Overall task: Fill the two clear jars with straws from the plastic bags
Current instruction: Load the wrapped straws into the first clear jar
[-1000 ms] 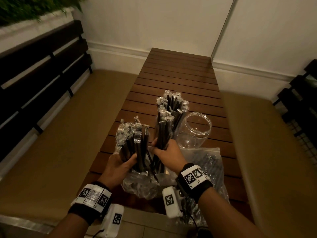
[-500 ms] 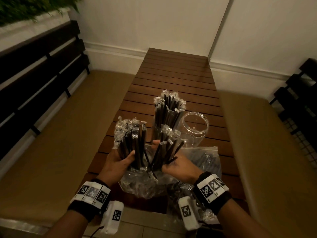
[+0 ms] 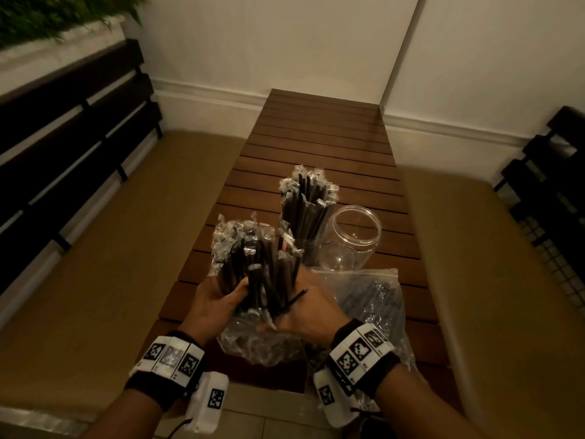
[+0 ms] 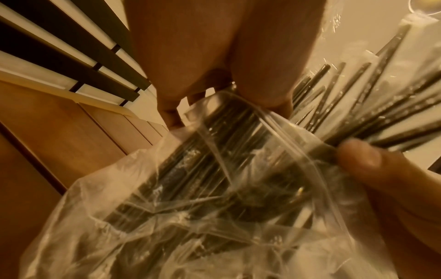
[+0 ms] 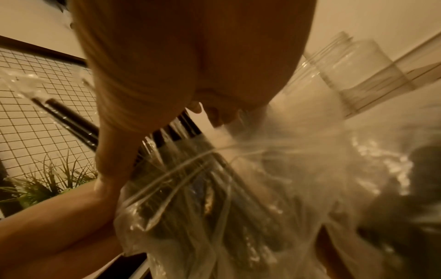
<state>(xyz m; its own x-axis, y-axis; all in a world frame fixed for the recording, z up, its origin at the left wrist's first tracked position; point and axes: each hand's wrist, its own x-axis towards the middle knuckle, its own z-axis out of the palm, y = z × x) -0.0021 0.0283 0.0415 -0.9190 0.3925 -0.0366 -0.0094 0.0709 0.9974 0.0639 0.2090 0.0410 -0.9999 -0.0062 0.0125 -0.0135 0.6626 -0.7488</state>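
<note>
— Straws (image 3: 256,270) first: where do we have them?

— Low in the middle of the head frame, a dark bundle in clear wrappers, standing up out of the plastic bag (image 3: 259,345) at the near edge of the slatted wooden table (image 3: 323,134). Our left hand (image 3: 215,304) grips the bundle from the left side, thumb curled across its front; our right hand (image 3: 305,307) is closed against it from the right, with one loose straw sticking out over its back.

— And from the wrists?

— The left wrist view shows the thumb pressing straws through the bag's (image 4: 190,217) zip edge. In the right wrist view the fingers curl round the straws (image 5: 181,124) just above the bag mouth – the rest is blurred.

— The jars?

— Just above centre in the head frame. The filled jar (image 3: 308,245) stands behind the bundle, packed with upright straws; its lower part is hidden. Touching or just beside it on the right is the empty jar (image 3: 351,242), open-mouthed and upright.

— Anything more?

— A second plastic bag (image 3: 373,299) with straws inside lies flat at centre right, partly under our right wrist. Tan cushions (image 3: 95,255) flank the table on both sides.
</note>
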